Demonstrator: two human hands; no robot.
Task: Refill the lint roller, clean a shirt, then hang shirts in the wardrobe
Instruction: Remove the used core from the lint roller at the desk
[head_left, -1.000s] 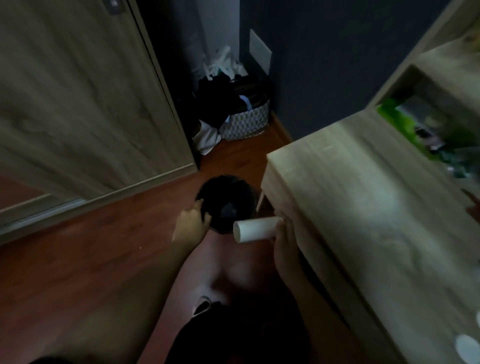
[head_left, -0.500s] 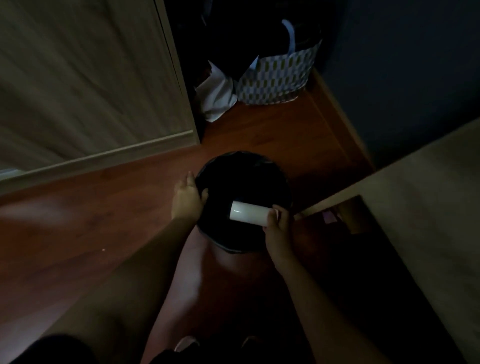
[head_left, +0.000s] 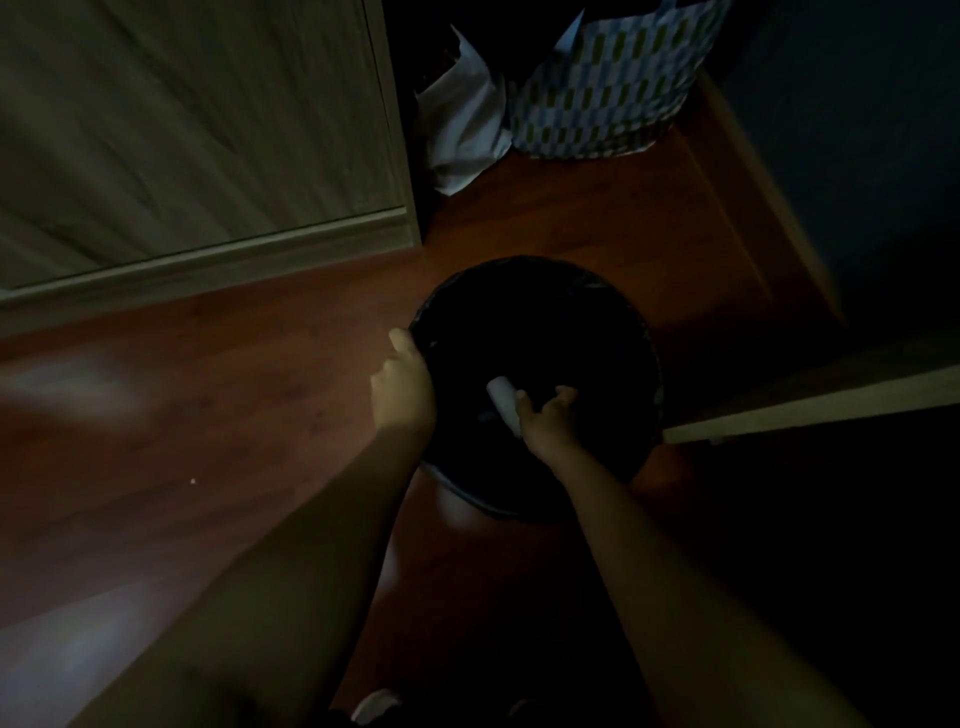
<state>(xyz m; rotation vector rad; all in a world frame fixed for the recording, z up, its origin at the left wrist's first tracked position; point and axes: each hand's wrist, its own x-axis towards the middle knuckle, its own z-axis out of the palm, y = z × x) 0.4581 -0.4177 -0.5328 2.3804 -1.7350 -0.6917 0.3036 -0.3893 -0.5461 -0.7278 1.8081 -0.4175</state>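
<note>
A black round waste bin (head_left: 618, 312) stands on the wooden floor in dim light. My left hand (head_left: 402, 382) grips its left rim. Over the bin's mouth my right hand (head_left: 548, 423) hovers with its fingers spread apart. A white empty lint roller tube (head_left: 501, 402) hangs tilted just left of my right thumb, inside the bin's opening. Whether the thumb still touches the tube is unclear. No shirt or lint roller handle is in view.
A light wooden wardrobe door (head_left: 197, 130) fills the upper left. A patterned bag (head_left: 602, 98) and a white cloth (head_left: 462, 140) sit on the floor behind the bin. A pale desk edge (head_left: 810, 410) juts in from the right, below a dark wall (head_left: 857, 130).
My view tipped down and closer to the bin. My right hand carried the tube from the desk edge over the bin, then spread its fingers; the tube now tilts downward. My left hand stayed on the rim.
</note>
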